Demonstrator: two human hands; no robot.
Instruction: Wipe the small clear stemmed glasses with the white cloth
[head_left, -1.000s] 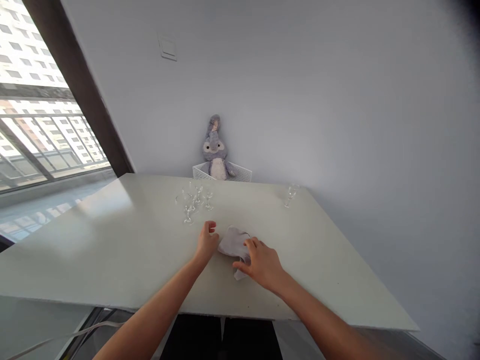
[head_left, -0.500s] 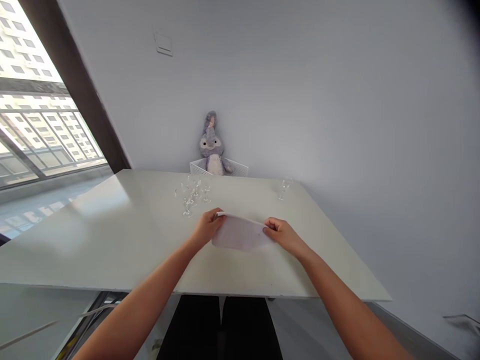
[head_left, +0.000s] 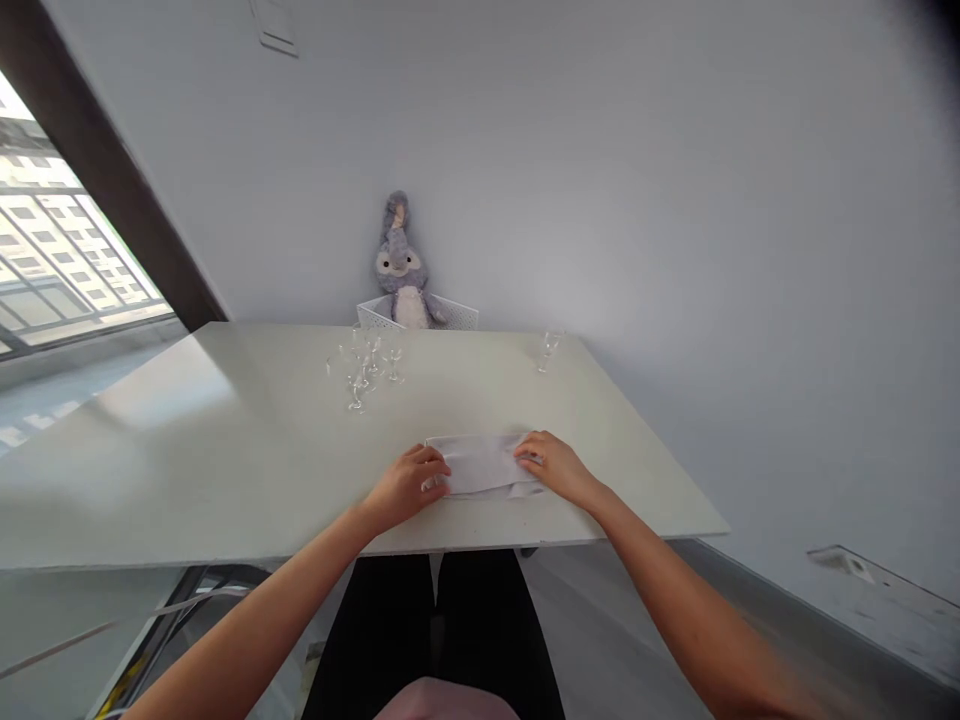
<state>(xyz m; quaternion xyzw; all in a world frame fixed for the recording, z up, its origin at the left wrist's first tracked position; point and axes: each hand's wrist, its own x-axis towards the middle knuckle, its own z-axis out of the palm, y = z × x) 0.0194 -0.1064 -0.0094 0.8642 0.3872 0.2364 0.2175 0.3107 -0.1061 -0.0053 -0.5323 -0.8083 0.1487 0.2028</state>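
Two hands of mine are on one pale cloth (head_left: 480,462): the left hand (head_left: 405,488) at its left end, the right hand (head_left: 559,468) at its right end. It lies across the near middle of the table (head_left: 262,470), longer from left to right than from near to far. On each side my fingers and thumb are curved and a little apart over the fabric; I cannot make out whether either actually pinches it or just rests there. With a hand at each end, I judge, I can draw the span straight and stop it skewing. A loose layer shows along the cloth's near side, so it seems doubled over.

The table's near edge runs just beyond the cloth on my side, leaving me only a narrow strip there. To the left is a broad bare stretch; to the right, less room before the slanting right edge. Far left of the cloth stands a cluster of clear glasses (head_left: 356,392), and far right a lone glass (head_left: 549,348), both well apart from my fingers. A plush toy (head_left: 410,305) sits in a white basket (head_left: 463,317) at the far edge, against the wall (head_left: 637,200).
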